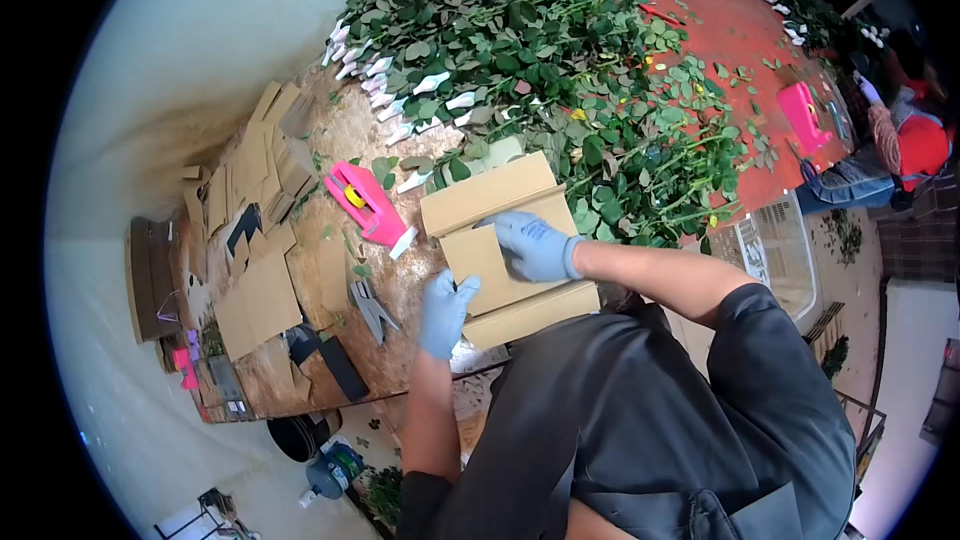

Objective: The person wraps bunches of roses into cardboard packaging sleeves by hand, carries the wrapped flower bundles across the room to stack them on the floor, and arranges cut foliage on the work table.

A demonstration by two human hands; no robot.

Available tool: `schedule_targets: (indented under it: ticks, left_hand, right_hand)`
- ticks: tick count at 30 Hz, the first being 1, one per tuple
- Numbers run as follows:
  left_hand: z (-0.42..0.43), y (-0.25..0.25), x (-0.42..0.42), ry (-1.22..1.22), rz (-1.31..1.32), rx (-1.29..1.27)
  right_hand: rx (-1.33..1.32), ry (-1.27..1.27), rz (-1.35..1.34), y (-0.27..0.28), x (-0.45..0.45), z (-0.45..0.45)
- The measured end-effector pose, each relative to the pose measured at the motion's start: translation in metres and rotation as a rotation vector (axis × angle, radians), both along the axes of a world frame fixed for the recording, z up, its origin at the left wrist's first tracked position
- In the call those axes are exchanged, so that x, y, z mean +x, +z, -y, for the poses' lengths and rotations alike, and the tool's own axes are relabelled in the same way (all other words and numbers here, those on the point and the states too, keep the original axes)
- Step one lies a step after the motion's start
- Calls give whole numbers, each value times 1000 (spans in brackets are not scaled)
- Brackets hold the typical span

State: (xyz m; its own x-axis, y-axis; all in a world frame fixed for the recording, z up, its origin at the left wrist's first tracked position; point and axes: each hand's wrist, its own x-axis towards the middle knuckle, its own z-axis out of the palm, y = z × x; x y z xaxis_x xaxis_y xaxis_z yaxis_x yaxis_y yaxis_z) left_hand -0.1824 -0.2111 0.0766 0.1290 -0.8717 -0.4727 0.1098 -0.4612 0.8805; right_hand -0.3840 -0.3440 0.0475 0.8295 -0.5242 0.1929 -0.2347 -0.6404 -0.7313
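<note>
A creased cardboard sheet (pixel 510 292) with raised flaps lies at the table's front edge, partly over the leafy stems. My left hand (pixel 445 314), in a blue-grey glove, is closed on its left edge, thumb toward the board. On the upper middle of the cardboard rests my right hand (pixel 538 245), gloved alike; its fingers curl over an inner flap, and the fingertips are partly hidden. Just left of the sheet are a pink tape dispenser (pixel 368 204) and a grey stapler-like tool (pixel 373 311).
Leafy stems (pixel 520 40) with white-wrapped heads cover the table's back. Cardboard pieces (pixel 256 300) are spread at the left. A second pink dispenser (pixel 803 116) sits on the red surface at right, near a person in red (pixel 922 145). A white crate (pixel 785 250) stands below.
</note>
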Motion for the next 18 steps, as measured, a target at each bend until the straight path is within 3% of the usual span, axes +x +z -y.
schedule_targets:
  ticks: [1,4,8,10,14,16,17,18]
  left_hand:
    - [1,-4,0,-27,93,30]
    - [4,-15,-5,-40,126,-123]
    - [3,-12,-8,-57,148,-79]
    - [4,-8,-10,-68,168,-128]
    - [4,-4,-16,58,149,-140]
    - [2,-4,-20,107,490,-293]
    - [-3,-2,-19,125,482,-292]
    - [-8,11,-17,15,652,-292]
  right_hand:
    - [8,7,0,11,-1,4]
    - [797,-2,-170,55,-3,15]
    - [832,-204,-227,53,6,3]
    - [787,-281,-380,49,8,6]
    - [640,-262,-586,59,9,23]
    - [525,-267,-595,53,10,23]
    - [417,-275,-593,50,10,22]
    - [405,-262,-607,47,12,22]
